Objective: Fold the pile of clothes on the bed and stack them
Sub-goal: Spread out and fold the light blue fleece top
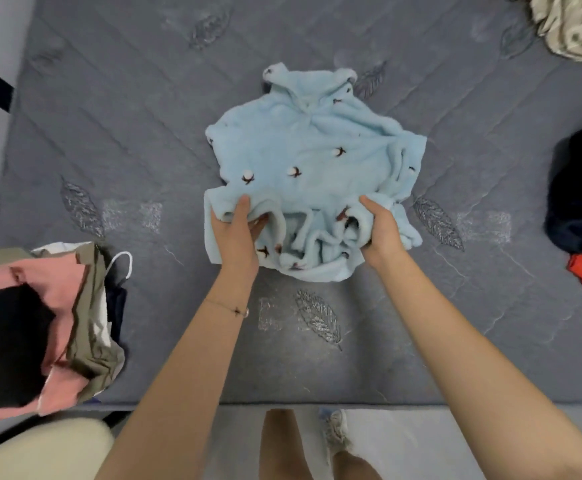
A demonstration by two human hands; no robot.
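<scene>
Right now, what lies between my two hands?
In the head view, only bunched folds of the light blue fleece top lie between the left hand and right hand.

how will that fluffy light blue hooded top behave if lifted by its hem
Probably floppy: the fluffy light blue hooded top bunches into soft folds where left hand and right hand grip its hem. Plush pile likely resists slipping.

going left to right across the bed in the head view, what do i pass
stack of clothes → left hand → right hand → dark garment. The light blue hoodie spans both hands, which grip its near hem, so it has no single place.
</scene>
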